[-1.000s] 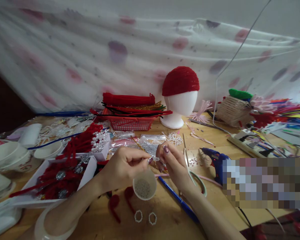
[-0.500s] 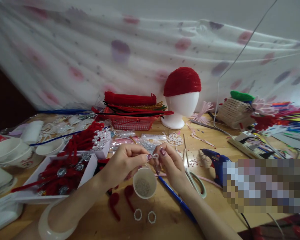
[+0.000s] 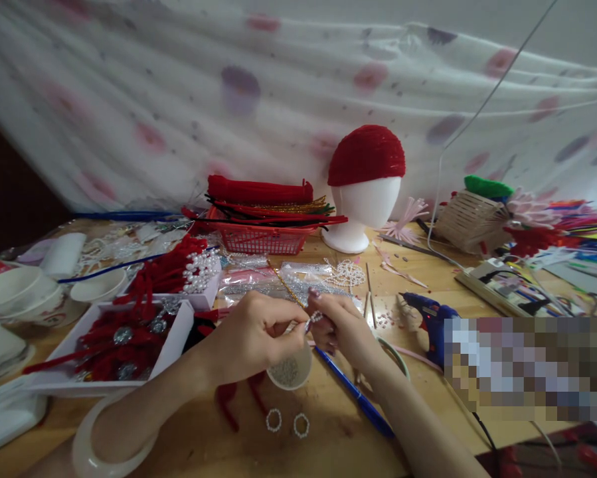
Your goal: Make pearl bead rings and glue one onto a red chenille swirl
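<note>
A short strand of small white beads (image 3: 317,317) is pinched between my two hands above the cup. My left hand (image 3: 263,326) closes thumb and forefinger on its near end. Around the other end my right hand (image 3: 345,326) is closed, with its fingers curled in. Directly below stands a white cup (image 3: 304,377) with tiny clear beads in it, its rim partly covered by my left hand. On the table in front lie a bead ring (image 3: 273,420) and a second bead ring (image 3: 301,425). Curled red fuzzy pieces (image 3: 226,406) rest left of the cup, partly hidden.
A blue pen (image 3: 355,395) and partly hidden scissors (image 3: 400,358) lie by my right forearm. Farther right is a blue glue gun (image 3: 430,322). A white box (image 3: 176,342) of red pieces stands left. Behind are a red basket (image 3: 263,239) and a foam head (image 3: 368,206).
My hands have twisted, and the bead strand now slants between them. My right fingers have curled in further, and my left hand covers more of the cup. The view has shifted slightly.
</note>
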The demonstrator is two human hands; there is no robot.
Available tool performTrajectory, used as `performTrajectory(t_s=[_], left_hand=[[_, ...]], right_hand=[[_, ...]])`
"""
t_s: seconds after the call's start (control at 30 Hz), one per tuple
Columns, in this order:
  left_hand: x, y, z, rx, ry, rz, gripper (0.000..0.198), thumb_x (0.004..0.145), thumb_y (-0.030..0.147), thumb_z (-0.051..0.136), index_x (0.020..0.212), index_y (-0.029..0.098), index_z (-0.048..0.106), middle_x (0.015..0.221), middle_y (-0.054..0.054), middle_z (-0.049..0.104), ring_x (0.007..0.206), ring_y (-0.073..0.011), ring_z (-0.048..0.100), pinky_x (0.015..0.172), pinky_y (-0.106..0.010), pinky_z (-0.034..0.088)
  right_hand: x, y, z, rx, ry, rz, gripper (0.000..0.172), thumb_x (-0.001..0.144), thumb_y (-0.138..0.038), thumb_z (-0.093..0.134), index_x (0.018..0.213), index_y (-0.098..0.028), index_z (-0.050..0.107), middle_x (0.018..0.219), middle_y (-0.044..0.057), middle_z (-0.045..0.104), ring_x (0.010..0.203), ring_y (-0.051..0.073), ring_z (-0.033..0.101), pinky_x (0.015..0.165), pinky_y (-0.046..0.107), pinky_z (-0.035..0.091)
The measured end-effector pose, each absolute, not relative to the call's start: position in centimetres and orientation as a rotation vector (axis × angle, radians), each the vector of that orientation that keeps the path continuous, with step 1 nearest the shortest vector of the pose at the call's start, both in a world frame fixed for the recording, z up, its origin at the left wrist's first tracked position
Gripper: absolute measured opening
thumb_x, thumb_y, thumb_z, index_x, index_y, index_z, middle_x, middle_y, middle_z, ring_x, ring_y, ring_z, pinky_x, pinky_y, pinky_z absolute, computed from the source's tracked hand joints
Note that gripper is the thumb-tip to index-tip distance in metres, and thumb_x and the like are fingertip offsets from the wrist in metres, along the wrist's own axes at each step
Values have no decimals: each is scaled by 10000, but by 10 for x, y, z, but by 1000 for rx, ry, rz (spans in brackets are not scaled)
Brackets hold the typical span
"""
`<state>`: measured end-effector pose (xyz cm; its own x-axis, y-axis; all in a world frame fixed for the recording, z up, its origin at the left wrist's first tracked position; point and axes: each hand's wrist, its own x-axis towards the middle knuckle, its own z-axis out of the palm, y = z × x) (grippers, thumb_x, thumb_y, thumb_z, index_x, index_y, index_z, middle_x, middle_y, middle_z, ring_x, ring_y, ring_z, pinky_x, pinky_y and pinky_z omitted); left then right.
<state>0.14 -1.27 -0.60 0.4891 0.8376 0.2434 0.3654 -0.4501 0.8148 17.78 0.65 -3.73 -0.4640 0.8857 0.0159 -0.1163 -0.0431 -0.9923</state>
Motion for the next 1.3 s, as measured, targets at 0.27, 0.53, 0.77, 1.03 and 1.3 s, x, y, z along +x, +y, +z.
performTrajectory(t_s=[0.27, 0.53, 0.77, 1.03, 1.3], left_hand=[[0, -10, 1, 1566, 897, 788, 198, 777, 299, 605, 772, 135, 716, 627, -5, 620, 526, -96, 443, 462, -209, 322], [4, -8, 0, 1554, 735, 848, 132, 826, 199, 568, 761, 161, 676, 620, 47, 578, 509, -68, 437, 491, -187, 356], [5, -7, -2, 1431, 666, 843, 134, 849, 189, 567, 766, 165, 669, 565, 62, 571, 499, -72, 491, 559, -203, 435], [5, -7, -1, 1384, 688, 826, 145, 843, 207, 584, 748, 170, 687, 598, 46, 636, 420, -46, 413, 498, -194, 402], [2, -4, 0, 1494, 772, 795, 156, 820, 241, 607, 764, 158, 727, 753, -18, 705, 670, -115, 611, 635, -228, 462]], right_hand=[[182, 5, -43, -596, -1541, 1233, 426, 997, -517, 411, 719, -206, 495, 653, -13, 463, 595, 137, 454, 557, 269, 364], [173, 1, -47, -346, -1298, 1697, 341, 978, -477, 491, 780, -201, 511, 669, -34, 439, 517, 96, 362, 471, 216, 370], [174, 0, -50, -437, -1354, 1626, 371, 964, -538, 482, 783, -215, 493, 700, -30, 422, 545, 105, 366, 483, 229, 392], [176, -2, -51, -565, -1410, 1554, 404, 955, -581, 468, 775, -220, 483, 709, -25, 417, 575, 118, 390, 543, 257, 419], [172, 3, -48, -453, -1337, 1664, 399, 951, -541, 512, 744, -201, 494, 644, -46, 387, 533, 97, 364, 524, 235, 382]])
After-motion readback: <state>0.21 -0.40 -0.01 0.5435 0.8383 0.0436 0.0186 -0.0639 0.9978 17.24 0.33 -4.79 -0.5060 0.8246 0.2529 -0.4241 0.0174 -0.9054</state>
